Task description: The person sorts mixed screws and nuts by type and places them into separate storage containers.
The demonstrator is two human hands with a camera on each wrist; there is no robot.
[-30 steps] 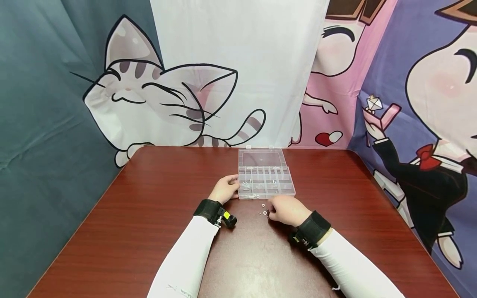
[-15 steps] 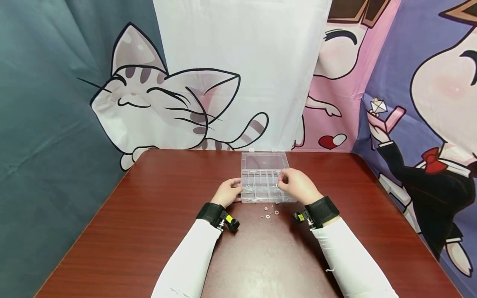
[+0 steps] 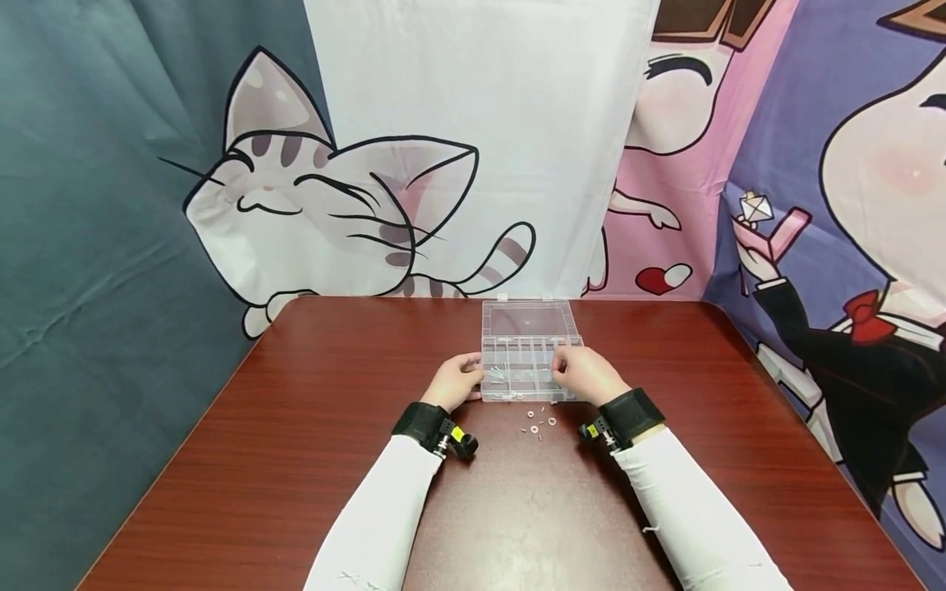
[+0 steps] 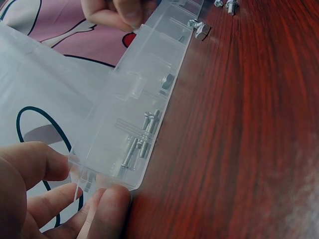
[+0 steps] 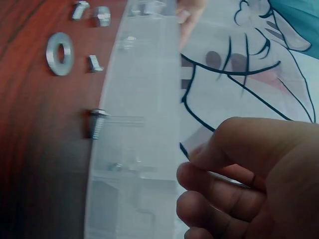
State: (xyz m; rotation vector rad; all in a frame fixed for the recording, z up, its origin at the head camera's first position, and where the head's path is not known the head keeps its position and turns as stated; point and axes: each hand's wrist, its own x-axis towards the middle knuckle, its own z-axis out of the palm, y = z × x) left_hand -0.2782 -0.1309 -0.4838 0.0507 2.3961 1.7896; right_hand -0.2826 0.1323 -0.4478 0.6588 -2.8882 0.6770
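compared with 1 s earlier, the right hand point(image 3: 587, 375) has moved from the loose washers point(image 3: 534, 429) and screws point(image 5: 97, 124) to 4 o'clock on the clear compartment box point(image 3: 526, 357); its fingers curl toward the thumb, contents indeterminable. the left hand point(image 3: 452, 382) grips the box's edge at 8 o'clock. the loose hardware lies at 6 o'clock, near the box.
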